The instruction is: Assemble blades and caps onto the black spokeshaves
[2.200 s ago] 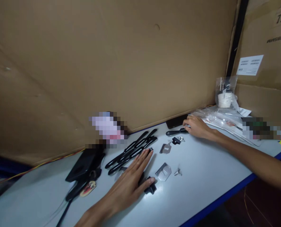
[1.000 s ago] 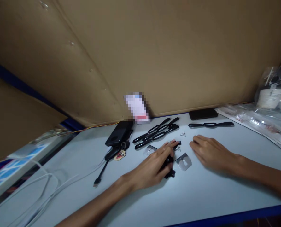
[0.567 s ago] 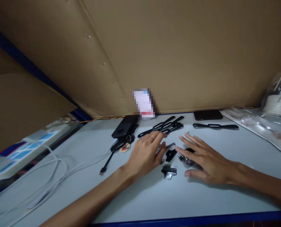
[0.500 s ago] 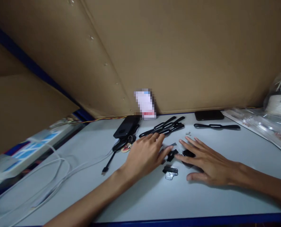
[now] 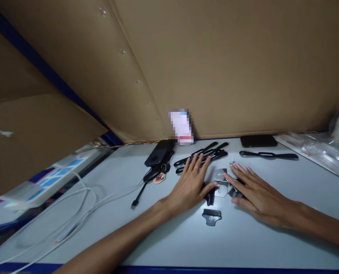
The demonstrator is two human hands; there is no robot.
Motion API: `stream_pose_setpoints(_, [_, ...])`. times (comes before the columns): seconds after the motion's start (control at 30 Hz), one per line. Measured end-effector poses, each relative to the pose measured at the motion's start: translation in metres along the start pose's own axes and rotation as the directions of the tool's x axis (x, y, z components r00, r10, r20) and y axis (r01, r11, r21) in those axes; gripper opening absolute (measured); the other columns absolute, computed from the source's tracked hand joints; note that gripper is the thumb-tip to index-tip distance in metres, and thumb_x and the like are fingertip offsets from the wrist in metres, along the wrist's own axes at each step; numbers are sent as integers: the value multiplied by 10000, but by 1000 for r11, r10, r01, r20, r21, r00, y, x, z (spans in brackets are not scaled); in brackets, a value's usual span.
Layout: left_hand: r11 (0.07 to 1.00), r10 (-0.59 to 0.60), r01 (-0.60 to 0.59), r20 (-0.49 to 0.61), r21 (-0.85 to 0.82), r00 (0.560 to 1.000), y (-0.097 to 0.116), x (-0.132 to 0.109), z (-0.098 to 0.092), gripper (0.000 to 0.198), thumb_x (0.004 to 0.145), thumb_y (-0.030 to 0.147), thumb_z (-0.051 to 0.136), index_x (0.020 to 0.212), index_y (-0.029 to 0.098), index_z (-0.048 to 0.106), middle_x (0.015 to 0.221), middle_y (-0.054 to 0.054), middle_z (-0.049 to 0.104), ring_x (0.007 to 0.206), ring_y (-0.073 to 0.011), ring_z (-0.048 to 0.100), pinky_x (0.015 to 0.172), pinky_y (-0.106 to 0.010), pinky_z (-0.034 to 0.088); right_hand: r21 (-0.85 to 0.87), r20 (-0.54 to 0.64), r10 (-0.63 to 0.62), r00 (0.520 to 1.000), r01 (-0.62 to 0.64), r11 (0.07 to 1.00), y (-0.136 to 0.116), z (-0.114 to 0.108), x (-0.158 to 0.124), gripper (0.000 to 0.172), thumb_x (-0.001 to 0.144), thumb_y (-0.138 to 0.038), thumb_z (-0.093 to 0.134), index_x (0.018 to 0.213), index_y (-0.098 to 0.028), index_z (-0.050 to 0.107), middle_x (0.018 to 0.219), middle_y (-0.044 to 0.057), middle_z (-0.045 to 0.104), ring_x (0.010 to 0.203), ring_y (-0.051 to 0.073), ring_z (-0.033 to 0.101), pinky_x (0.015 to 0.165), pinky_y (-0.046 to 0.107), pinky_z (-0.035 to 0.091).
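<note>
My left hand [image 5: 190, 186] lies flat on the pale table [image 5: 163, 236], fingers spread, its fingertips close to a bundle of long black slotted strips [image 5: 203, 154]. My right hand [image 5: 255, 192] also lies flat with fingers stretched out. Between the two hands sit small silver metal plates [image 5: 221, 182] and small black parts [image 5: 210, 198]; my right fingers rest over some of them. Another dark bracket [image 5: 212, 217] lies alone, nearer to me. A single black strip [image 5: 268, 155] lies further back on the right.
A black phone [image 5: 258, 140] lies against the cardboard wall [image 5: 215, 68]. A black power bank [image 5: 159, 153] with keys and a black cable sits at the back left. White cables [image 5: 72, 213] trail across the left. Clear plastic bags [image 5: 317, 150] lie at the right.
Both hands have slid a little further back across the table and flattened out. The metal plates and black parts now lie gathered between them; one dark bracket stays behind, nearer me.
</note>
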State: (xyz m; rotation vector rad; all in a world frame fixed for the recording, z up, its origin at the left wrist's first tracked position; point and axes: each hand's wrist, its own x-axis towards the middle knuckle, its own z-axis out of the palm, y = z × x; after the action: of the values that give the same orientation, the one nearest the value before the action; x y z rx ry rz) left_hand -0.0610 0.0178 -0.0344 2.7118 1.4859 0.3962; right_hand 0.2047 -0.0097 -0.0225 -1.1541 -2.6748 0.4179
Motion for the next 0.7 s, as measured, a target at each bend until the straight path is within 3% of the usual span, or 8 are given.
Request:
stream_pose_setpoints(0.07, [998, -66, 65, 26, 21, 998, -8, 3, 3, 778, 999, 644, 387, 1588, 165, 217, 1649, -196, 221, 1539, -374, 103, 1220, -651, 181, -39, -1, 0, 1000, 0, 999, 2, 1, 0, 692, 1028, -600, 356, 1599, -216, 278, 1672, 126, 127, 1541, 328, 78, 1248, 582, 145])
stream_pose_setpoints(0.13, [999, -54, 53, 82, 12, 995, -10, 3, 2, 781, 1006, 654, 348, 1588, 148, 227, 1649, -199, 209, 1540, -368, 88, 1224, -638, 179, -71, -17, -4, 1000, 3, 997, 3, 3, -1, 696, 1030, -601, 344, 1595, -200, 288, 1669, 135, 138, 1541, 330, 87, 1245, 583, 162])
stream_pose_setpoints(0.3, [987, 138, -122, 164, -101, 977, 2, 0, -9, 792, 996, 671, 371, 1615, 230, 149, 1669, -135, 175, 1551, -328, 51, 1240, -620, 143, -105, -75, -16, 997, 8, 994, 4, 8, -1, 697, 1033, -582, 357, 1607, -204, 242, 1675, 120, 116, 1542, 324, 84, 1248, 560, 182])
stream_pose_setpoints(0.47, [943, 317, -285, 211, -171, 924, 20, -7, -16, 936, 933, 712, 481, 1623, 274, 26, 1678, -142, 56, 1542, -366, 33, 1221, -671, 111, -92, -58, 12, 998, -18, 996, 4, 7, 0, 745, 1022, -616, 351, 1615, -186, 211, 1673, 140, 76, 1542, 331, 49, 1247, 571, 168])
stream_pose_setpoints(0.6, [905, 417, -375, 241, -203, 876, 28, -10, -22, 905, 925, 698, 516, 1618, 309, 82, 1679, -122, 8, 1539, -377, 51, 1213, -679, 149, -101, -23, 44, 999, -46, 994, 3, 2, 0, 736, 1028, -621, 320, 1616, -194, 205, 1669, 159, 46, 1539, 331, 3, 1244, 581, 148])
stream_pose_setpoints(0.7, [898, 433, -398, 221, -187, 874, 27, -10, -23, 831, 938, 659, 535, 1608, 343, 158, 1682, -97, 20, 1538, -381, 72, 1212, -675, 172, -106, 3, 47, 999, -46, 993, 1, -2, 2, 718, 1038, -604, 309, 1611, -180, 224, 1662, 175, 80, 1540, 316, 16, 1242, 572, 161])
